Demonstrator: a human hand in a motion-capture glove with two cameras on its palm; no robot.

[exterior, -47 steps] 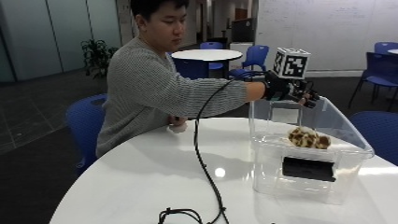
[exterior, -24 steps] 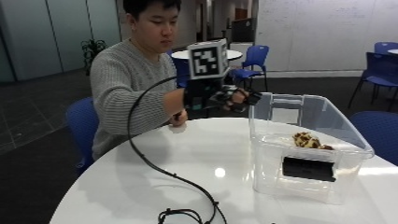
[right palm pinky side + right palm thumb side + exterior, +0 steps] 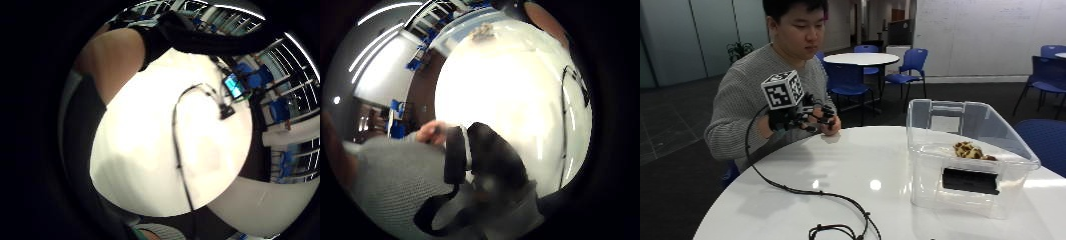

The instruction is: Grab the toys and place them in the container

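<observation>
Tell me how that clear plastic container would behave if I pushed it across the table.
The container would probably slide easily, since the white table looks glossy. It likely feels light: thin clear walls, with only a small spotted toy inside. Its tall sides suggest a push near the rim might tip it rather than move it.

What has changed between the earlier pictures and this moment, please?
The gloved right hand has drawn back from above the clear container, across the white table, to the person's chest, and it holds nothing. The spotted toy stays inside the container, which has not moved.
</observation>
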